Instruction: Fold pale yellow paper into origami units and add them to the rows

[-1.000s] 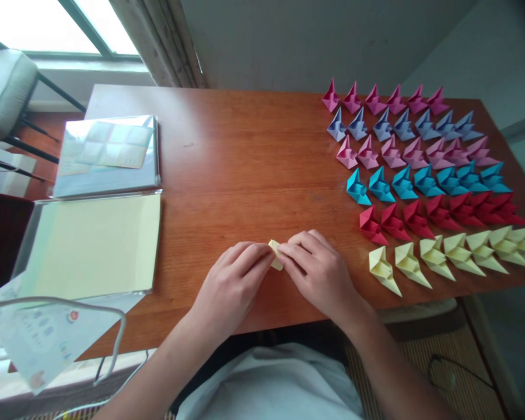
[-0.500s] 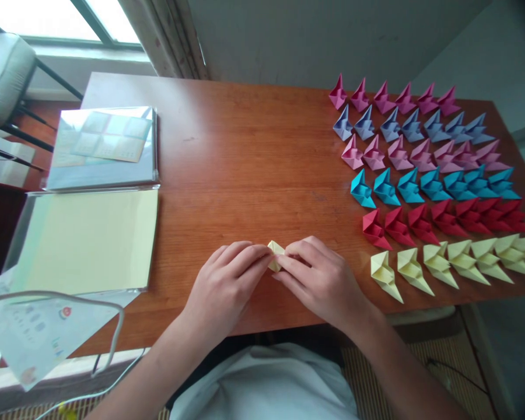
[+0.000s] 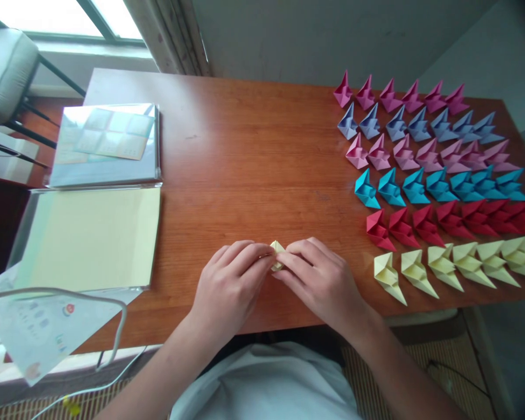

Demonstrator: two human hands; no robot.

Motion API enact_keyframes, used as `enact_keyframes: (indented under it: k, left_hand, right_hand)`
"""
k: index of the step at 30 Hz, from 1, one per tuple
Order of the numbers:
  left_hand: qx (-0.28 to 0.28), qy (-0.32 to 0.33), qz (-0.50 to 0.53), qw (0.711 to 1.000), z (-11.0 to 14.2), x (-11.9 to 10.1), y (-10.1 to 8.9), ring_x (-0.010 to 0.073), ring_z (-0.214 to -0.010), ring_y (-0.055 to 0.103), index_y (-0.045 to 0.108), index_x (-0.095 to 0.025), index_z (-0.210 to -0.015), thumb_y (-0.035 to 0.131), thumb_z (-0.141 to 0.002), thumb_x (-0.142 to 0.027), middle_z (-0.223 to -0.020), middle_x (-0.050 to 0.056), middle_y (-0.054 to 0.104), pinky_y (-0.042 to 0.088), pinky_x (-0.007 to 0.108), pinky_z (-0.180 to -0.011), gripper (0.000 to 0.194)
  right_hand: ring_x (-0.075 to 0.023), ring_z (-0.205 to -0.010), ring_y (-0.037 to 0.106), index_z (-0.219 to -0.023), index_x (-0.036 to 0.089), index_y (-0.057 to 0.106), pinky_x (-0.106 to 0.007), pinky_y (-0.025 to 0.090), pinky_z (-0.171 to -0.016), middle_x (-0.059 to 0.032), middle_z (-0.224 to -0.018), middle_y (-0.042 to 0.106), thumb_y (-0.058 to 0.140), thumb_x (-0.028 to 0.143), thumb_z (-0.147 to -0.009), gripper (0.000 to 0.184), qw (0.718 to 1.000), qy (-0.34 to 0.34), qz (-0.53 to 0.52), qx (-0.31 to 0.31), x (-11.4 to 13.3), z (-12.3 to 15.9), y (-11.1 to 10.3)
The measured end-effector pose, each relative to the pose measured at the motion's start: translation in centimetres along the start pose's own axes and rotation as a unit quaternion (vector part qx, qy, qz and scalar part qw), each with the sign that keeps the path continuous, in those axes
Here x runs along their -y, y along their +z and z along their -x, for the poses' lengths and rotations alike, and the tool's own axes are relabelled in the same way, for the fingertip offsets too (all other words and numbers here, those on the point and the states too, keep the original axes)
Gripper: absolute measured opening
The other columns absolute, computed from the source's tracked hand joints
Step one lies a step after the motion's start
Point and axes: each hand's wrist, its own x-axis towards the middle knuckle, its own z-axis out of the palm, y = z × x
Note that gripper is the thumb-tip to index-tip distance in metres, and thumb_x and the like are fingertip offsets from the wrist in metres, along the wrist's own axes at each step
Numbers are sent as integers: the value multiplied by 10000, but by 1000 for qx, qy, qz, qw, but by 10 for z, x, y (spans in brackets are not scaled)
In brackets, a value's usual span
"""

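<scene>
A small folded piece of pale yellow paper (image 3: 277, 249) is pinched between my two hands above the near part of the wooden table (image 3: 245, 151). My left hand (image 3: 234, 280) grips its left side with thumb and fingers closed. From the right, my right hand (image 3: 321, 277) presses on it with bent fingers. Much of the paper is hidden behind my fingertips. To the right of my right hand stands a row of pale yellow origami pieces (image 3: 387, 277) with pointed ends.
Behind that row lie further rows of origami: red (image 3: 378, 227), turquoise (image 3: 367, 189), pink (image 3: 357, 151), lavender (image 3: 347, 122) and magenta (image 3: 343, 90). At left are a stack of yellow paper (image 3: 91, 239), a clear-wrapped pack (image 3: 107, 175) and a white cable (image 3: 123, 326).
The view has shifted slightly, so the table's contents sit a little differently in frame. My fingers have moved a little on the yellow paper, which both hands still hold.
</scene>
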Motion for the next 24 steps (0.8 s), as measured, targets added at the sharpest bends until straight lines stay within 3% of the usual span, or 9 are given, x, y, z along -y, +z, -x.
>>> enact_keyframes:
  k: [5,11,20,24]
  left_hand:
    - [-8,0,-7,1000,3,-1,1,208,-1012,659,668,-194,-1096,619,-946,-137,-1103,25,757,496,334,-848,168]
    - [-4,-23,21,1000,-2,1,1,182,-946,668,672,-203,-1017,620,-939,-133,-1059,11,757,514,314,-823,117]
    - [8,-76,22,997,-10,-5,0,189,-911,665,685,-199,-962,563,-965,-173,-1024,23,749,522,312,-786,125]
    - [0,-92,6,996,-10,-5,3,191,-904,671,684,-220,-1116,591,-953,-187,-1034,17,757,519,314,-785,191]
  right_hand:
    - [-189,-880,594,-998,194,716,-332,511,-813,-61,-967,690,612,163,-969,112,998,24,-6,-51,4,9,7]
    - [-201,-884,565,-949,217,723,-337,510,-803,-50,-937,688,619,158,-960,120,994,75,-18,-82,13,8,14]
    - [-205,-839,581,-902,202,686,-353,470,-803,-33,-885,697,646,197,-950,62,981,174,-41,-70,17,-3,12]
    - [-213,-849,577,-860,204,678,-350,452,-802,-29,-871,696,677,209,-933,74,976,205,-36,-58,18,-8,9]
